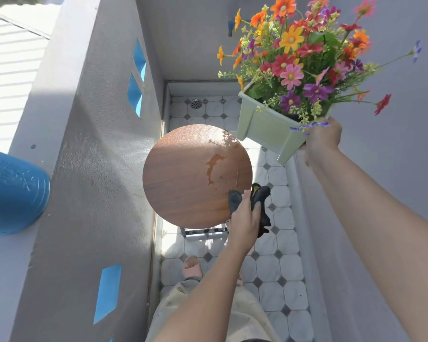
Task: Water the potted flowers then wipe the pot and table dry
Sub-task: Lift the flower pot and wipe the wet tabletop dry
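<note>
My right hand (321, 139) holds a pale green square pot (267, 127) of many-coloured flowers (304, 53) up in the air, tilted, above and right of the table. The round brown wooden table (181, 174) stands below, with a wet patch (215, 171) on its right half. At the table's near right edge, my left hand (245, 215) grips a dark cloth (260, 206) that hangs partly over the rim.
A grey wall with blue openings (135, 95) runs along the left, close to the table. Another grey wall stands on the right. The tiled floor has a drain (196, 103) at the far end. A tap (230, 27) is on the back wall. My sandalled foot (192, 267) is near the table.
</note>
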The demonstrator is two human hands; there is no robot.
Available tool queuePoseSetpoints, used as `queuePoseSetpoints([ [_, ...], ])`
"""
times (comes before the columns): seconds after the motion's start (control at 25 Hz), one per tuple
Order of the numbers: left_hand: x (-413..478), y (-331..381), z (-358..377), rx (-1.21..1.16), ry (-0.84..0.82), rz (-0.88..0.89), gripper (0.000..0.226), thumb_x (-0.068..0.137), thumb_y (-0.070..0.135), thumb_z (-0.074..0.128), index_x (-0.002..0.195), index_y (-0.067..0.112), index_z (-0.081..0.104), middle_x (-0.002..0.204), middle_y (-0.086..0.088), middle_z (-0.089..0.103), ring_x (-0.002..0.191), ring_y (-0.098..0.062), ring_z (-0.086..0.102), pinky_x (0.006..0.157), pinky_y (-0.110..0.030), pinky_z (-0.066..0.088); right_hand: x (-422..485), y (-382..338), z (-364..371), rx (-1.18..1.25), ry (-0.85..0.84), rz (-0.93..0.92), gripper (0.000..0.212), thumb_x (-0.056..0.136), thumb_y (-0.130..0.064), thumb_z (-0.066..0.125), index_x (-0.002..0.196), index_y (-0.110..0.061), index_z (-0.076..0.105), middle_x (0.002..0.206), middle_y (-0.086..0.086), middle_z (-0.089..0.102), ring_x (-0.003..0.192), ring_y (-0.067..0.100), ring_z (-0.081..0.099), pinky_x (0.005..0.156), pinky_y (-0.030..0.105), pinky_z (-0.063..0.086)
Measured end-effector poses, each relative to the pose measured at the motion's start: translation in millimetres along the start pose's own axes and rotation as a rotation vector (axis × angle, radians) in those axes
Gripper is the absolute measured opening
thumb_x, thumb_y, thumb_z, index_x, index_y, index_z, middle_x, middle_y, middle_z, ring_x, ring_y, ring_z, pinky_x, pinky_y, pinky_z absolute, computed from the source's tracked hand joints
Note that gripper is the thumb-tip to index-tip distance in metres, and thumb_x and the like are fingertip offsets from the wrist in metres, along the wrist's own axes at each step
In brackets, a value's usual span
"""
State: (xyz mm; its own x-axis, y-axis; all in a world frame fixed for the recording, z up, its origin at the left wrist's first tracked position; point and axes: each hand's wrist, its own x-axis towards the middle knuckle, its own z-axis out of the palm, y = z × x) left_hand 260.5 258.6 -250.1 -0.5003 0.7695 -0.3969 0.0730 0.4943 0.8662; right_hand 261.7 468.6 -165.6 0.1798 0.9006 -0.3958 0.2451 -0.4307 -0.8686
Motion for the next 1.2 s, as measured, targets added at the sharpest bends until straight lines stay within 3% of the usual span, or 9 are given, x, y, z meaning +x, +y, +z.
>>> queuePoseSetpoints([
  [0.16, 22.7, 10.0, -44.2, -0.469, -0.020, -0.150, 0.018, 0.094, 0.037, 0.047, 0.102, 0.026, 0.059, 0.116, -0.007, 0.053, 0.108, -0.022, 0.056, 0.093, -0.039, 0.049, 0.9, -1.2, -6.7, 0.045, 0.010, 0.022, 0.024, 0.078, -0.007, 0.032, 0.058, -0.019, 0.035, 0.075, 0.005, 0.049, 0.068, 0.025, 0.050, 0.061, 0.030, 0.035],
  [0.28, 44.6, -11.4, -90.2, -0.068, 0.105, -0.173, 0.013, 0.083, 0.016, 0.052, 0.085, 0.021, 0.064, 0.106, -0.014, 0.054, 0.106, -0.035, 0.055, 0.086, -0.042, 0.047, 3.0, -0.9, -9.6, 0.030, 0.019, 0.013, 0.025, 0.077, -0.004, 0.033, 0.056, -0.019, 0.032, 0.067, 0.003, 0.042, 0.063, 0.023, 0.040, 0.062, 0.035, 0.036],
  [0.44, 39.6, -10.2, -97.0, 0.306, 0.476, -0.027, 0.052, 0.079, 0.012, 0.049, 0.130, 0.021, 0.050, 0.129, -0.007, 0.046, 0.123, -0.025, 0.038, 0.104, -0.048, 0.032, 0.7, 0.1, -12.7, 0.026, 0.017, 0.019, 0.020, 0.070, -0.005, 0.034, 0.057, -0.019, 0.031, 0.069, 0.002, 0.042, 0.061, 0.022, 0.036, 0.061, 0.035, 0.037],
  [0.56, 43.0, -8.9, -56.0, 0.707, 0.243, -0.022, 0.059, 0.089, 0.058, 0.033, 0.144, 0.037, 0.027, 0.156, -0.013, 0.016, 0.143, -0.037, 0.008, 0.106, -0.065, 0.014, 0.3, 2.2, -12.7, 0.058, 0.011, 0.042, 0.017, 0.072, -0.011, 0.034, 0.057, -0.018, 0.031, 0.068, 0.004, 0.043, 0.068, 0.025, 0.046, 0.064, 0.035, 0.037],
  [0.64, 42.4, -28.0, -37.6, 0.949, 0.066, -0.065, 0.067, 0.087, 0.069, 0.022, 0.147, 0.040, 0.017, 0.159, -0.014, 0.004, 0.143, -0.042, -0.003, 0.101, -0.072, 0.013, 2.5, 5.7, -12.9, 0.050, 0.013, 0.043, 0.023, 0.076, -0.006, 0.034, 0.057, -0.018, 0.031, 0.069, 0.005, 0.044, 0.070, 0.026, 0.049, 0.065, 0.037, 0.037],
  [0.8, 21.3, -64.7, -58.8, 1.048, 0.114, 0.193, 0.048, 0.091, 0.048, 0.033, 0.130, 0.032, 0.055, 0.141, -0.016, 0.049, 0.131, -0.040, 0.042, 0.085, -0.063, 0.044, 3.8, 5.9, -11.3, 0.016, 0.015, 0.038, 0.024, 0.074, -0.003, 0.032, 0.057, -0.020, 0.033, 0.074, 0.005, 0.046, 0.071, 0.026, 0.048, 0.064, 0.038, 0.036],
  [0.92, 3.6, -94.8, -98.2, 1.107, 0.208, 0.360, 0.044, 0.092, 0.045, 0.037, 0.123, 0.028, 0.063, 0.134, -0.010, 0.057, 0.121, -0.035, 0.054, 0.080, -0.049, 0.047, 4.4, 2.6, -10.8, 0.029, 0.015, 0.046, 0.027, 0.078, -0.002, 0.033, 0.057, -0.018, 0.030, 0.075, 0.007, 0.046, 0.072, 0.027, 0.049, 0.064, 0.035, 0.033],
  [1.08, 31.5, -95.7, -139.3, 1.001, 0.445, 0.067, 0.047, 0.091, 0.046, 0.036, 0.124, 0.025, 0.062, 0.136, -0.012, 0.053, 0.117, -0.038, 0.050, 0.081, -0.051, 0.042, 2.3, -0.7, -12.7, -0.026, -0.026, -0.028, 0.013, 0.057, -0.014, 0.034, 0.056, -0.020, 0.023, 0.061, 0.002, 0.031, 0.065, 0.023, 0.035, 0.060, 0.032, 0.028],
  [1.2, 77.8, -66.1, -146.1, 0.871, 0.506, -0.249, 0.071, 0.088, 0.064, 0.029, 0.141, 0.017, 0.038, 0.145, -0.013, 0.031, 0.123, -0.038, 0.031, 0.094, -0.057, 0.031, 5.2, -0.5, -12.9, -0.022, -0.049, -0.024, 0.014, 0.067, -0.012, 0.035, 0.056, -0.019, 0.031, 0.064, 0.002, 0.038, 0.067, 0.024, 0.038, 0.066, 0.038, 0.034],
])
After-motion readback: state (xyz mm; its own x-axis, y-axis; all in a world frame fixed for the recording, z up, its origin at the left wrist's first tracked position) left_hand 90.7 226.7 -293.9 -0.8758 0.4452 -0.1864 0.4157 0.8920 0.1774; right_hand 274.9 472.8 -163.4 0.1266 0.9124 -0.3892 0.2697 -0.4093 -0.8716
